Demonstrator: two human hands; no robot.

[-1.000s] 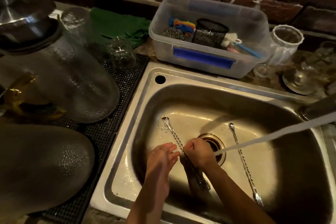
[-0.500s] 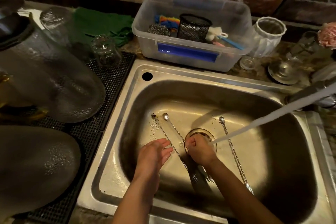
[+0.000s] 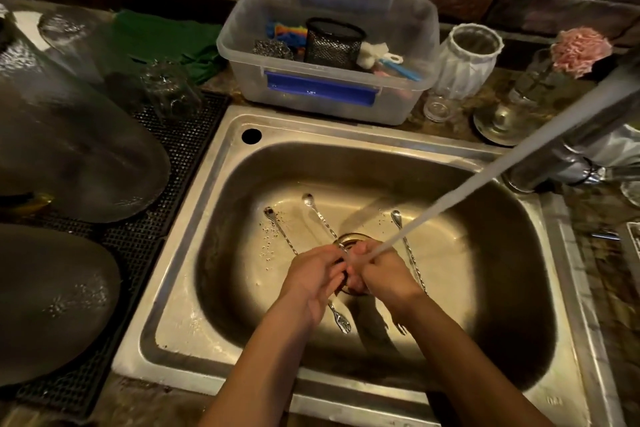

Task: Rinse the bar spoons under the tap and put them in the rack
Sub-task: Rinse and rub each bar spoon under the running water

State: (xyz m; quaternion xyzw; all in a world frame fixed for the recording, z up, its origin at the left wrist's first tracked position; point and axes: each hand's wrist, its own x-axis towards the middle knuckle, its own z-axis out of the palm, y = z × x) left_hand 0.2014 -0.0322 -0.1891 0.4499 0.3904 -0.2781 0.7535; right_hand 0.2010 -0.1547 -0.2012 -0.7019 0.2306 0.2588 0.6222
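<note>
Both hands meet over the drain (image 3: 349,240) of the steel sink (image 3: 214,308). The left hand (image 3: 313,279) and right hand (image 3: 379,272) have fingers curled inward, touching; whether either grip is clamped on a spoon cannot be told. The water stream (image 3: 485,177) from the tap (image 3: 568,149) lands on the right knuckles. Three bar spoons lie on the basin floor: the left spoon (image 3: 277,225), the middle spoon (image 3: 320,215) running under the hands, its forked end (image 3: 341,321) emerging below, and the right spoon (image 3: 403,236) beside the right hand. A plastic tub (image 3: 322,94) sits on the desk behind the sink.
</note>
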